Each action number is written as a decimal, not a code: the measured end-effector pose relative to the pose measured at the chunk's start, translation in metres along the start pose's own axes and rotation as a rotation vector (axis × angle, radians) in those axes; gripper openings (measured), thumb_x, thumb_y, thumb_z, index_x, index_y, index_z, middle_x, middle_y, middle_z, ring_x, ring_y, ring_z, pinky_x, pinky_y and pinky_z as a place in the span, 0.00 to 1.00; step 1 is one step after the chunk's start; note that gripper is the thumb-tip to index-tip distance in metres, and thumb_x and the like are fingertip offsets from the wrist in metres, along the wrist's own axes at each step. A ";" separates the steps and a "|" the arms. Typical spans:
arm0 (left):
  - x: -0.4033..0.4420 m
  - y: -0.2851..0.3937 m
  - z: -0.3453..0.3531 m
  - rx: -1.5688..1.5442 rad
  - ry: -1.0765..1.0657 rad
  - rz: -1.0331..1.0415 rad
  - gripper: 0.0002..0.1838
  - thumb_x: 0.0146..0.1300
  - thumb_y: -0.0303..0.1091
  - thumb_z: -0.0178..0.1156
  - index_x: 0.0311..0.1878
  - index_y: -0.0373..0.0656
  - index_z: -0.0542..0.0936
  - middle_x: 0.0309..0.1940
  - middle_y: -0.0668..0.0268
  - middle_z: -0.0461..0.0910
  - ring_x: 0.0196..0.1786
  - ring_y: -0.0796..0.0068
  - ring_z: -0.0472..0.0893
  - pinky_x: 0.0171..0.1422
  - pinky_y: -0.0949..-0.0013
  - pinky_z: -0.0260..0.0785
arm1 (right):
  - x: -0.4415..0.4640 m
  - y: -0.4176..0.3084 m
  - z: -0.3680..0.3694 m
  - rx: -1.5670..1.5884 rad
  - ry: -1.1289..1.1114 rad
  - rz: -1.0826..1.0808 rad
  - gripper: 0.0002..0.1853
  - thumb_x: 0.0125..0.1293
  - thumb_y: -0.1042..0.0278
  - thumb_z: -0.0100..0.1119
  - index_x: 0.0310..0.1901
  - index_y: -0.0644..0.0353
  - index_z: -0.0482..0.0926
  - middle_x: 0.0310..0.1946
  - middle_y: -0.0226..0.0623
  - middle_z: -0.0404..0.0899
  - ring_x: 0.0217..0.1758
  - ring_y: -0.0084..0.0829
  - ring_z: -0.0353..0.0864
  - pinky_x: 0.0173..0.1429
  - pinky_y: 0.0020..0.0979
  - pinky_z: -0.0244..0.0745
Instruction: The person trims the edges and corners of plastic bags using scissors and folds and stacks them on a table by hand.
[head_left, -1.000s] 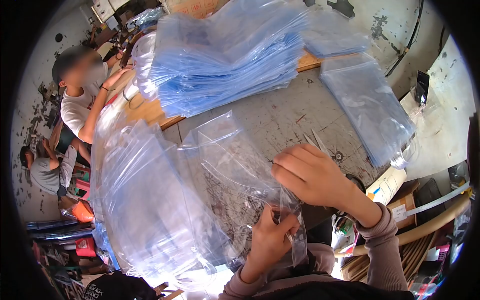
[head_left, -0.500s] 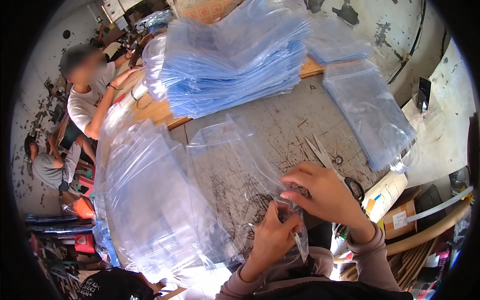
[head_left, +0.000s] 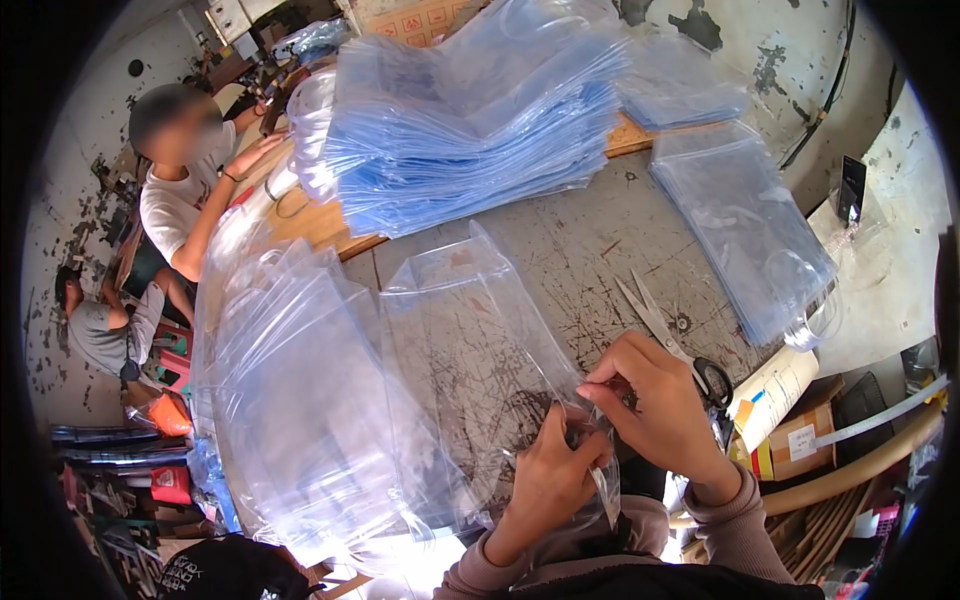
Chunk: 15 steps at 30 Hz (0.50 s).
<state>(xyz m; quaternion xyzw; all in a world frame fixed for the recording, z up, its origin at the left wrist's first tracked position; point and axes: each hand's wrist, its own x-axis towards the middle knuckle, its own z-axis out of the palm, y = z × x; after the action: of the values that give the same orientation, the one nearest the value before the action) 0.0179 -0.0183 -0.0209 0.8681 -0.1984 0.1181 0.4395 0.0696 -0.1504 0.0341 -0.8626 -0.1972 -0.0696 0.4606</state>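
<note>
A clear plastic bag (head_left: 470, 330) lies across the scratched grey table (head_left: 570, 240), its near end gathered at my hands. My left hand (head_left: 555, 475) is closed on that near end. Thumb and fingertips of my right hand (head_left: 650, 400) pinch the bag's edge just above and to the right of it. Black-handled scissors (head_left: 665, 335) lie with blades apart beyond my right hand. To the left, a fanned pile of clear bags (head_left: 300, 400) borders the held one.
A tall stack of bluish plastic sheets (head_left: 470, 150) stands at the far side. Another pile of bags (head_left: 745, 235) lies at the right, near a phone (head_left: 851, 190). A co-worker (head_left: 180, 190) sits at the far left, with another person (head_left: 105, 325) behind.
My right hand has drawn back toward my left hand and now pinches the bag's edge. The bag lies flatter and straighter, and the scissors show more fully.
</note>
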 end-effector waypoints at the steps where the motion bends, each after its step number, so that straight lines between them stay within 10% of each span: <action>1: 0.000 0.000 0.000 -0.002 0.009 0.008 0.11 0.38 0.20 0.58 0.27 0.48 0.75 0.35 0.62 0.67 0.30 0.65 0.76 0.26 0.65 0.70 | 0.000 0.001 0.001 0.004 0.011 -0.007 0.07 0.52 0.75 0.62 0.29 0.62 0.72 0.26 0.39 0.69 0.28 0.41 0.72 0.31 0.36 0.67; 8: -0.006 0.002 0.000 -0.077 0.016 -0.145 0.16 0.42 0.19 0.56 0.36 0.49 0.76 0.47 0.56 0.67 0.48 0.59 0.72 0.42 0.63 0.72 | -0.002 -0.001 0.005 -0.097 0.044 -0.074 0.08 0.51 0.76 0.61 0.29 0.61 0.69 0.26 0.38 0.66 0.29 0.41 0.70 0.29 0.36 0.66; 10: -0.006 0.009 -0.006 -0.115 0.341 -0.141 0.22 0.43 0.19 0.53 0.45 0.51 0.74 0.54 0.54 0.64 0.59 0.57 0.66 0.51 0.58 0.69 | -0.006 -0.002 0.002 -0.195 -0.058 -0.214 0.08 0.51 0.74 0.59 0.29 0.60 0.69 0.27 0.37 0.66 0.32 0.40 0.71 0.30 0.35 0.67; 15: -0.017 0.033 -0.041 0.226 0.420 -0.100 0.18 0.50 0.29 0.61 0.46 0.52 0.76 0.49 0.60 0.71 0.56 0.59 0.71 0.61 0.44 0.60 | -0.025 -0.013 0.002 -0.218 -0.365 -0.470 0.08 0.49 0.70 0.54 0.32 0.60 0.70 0.28 0.35 0.68 0.34 0.34 0.72 0.32 0.30 0.70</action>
<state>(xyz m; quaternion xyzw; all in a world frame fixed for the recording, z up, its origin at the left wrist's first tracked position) -0.0134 0.0015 0.0207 0.8769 -0.0450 0.2955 0.3763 0.0414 -0.1489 0.0350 -0.8359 -0.4619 -0.0391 0.2939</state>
